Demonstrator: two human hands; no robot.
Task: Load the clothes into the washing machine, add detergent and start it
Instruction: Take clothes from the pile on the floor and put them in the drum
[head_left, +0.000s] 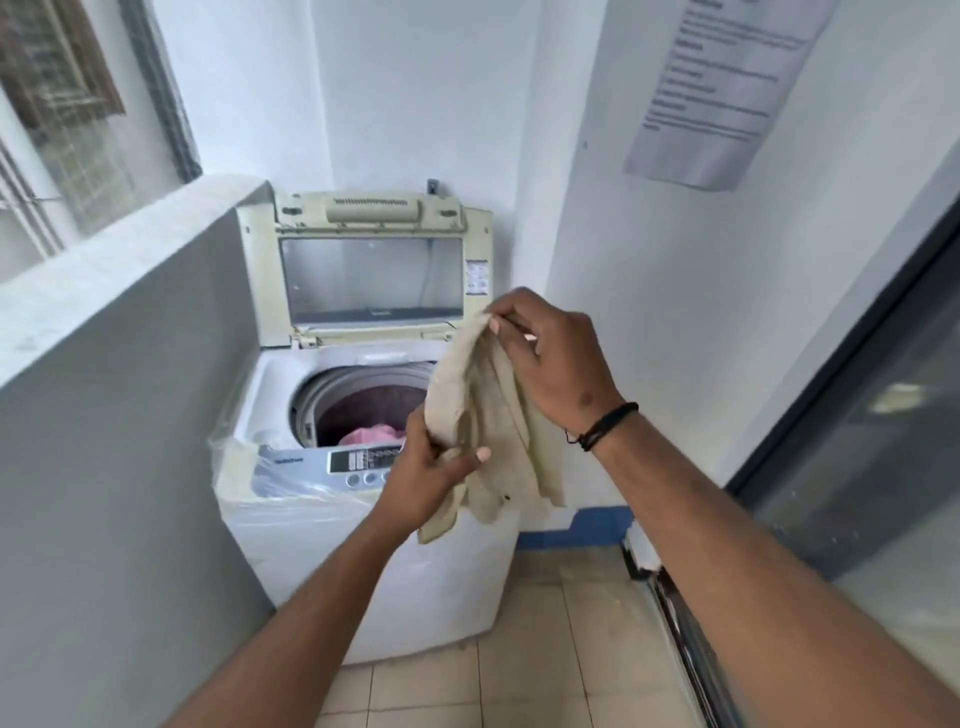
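Note:
A white top-loading washing machine (311, 519) stands in the corner with its lid (371, 275) raised upright. Inside the drum (363, 400) lies a pink garment (371, 434). I hold a beige garment (485, 426) in the air over the machine's front right corner. My right hand (550, 353) pinches its top edge. My left hand (431, 473) grips its lower part in front of the control panel (332, 462). The garment hangs down past the machine's front.
A grey half-wall (119, 389) runs along the left of the machine. A white wall with a printed notice (722, 88) is on the right, and a dark-framed glass door (857, 441) lies further right. Beige floor tiles (545, 649) lie below.

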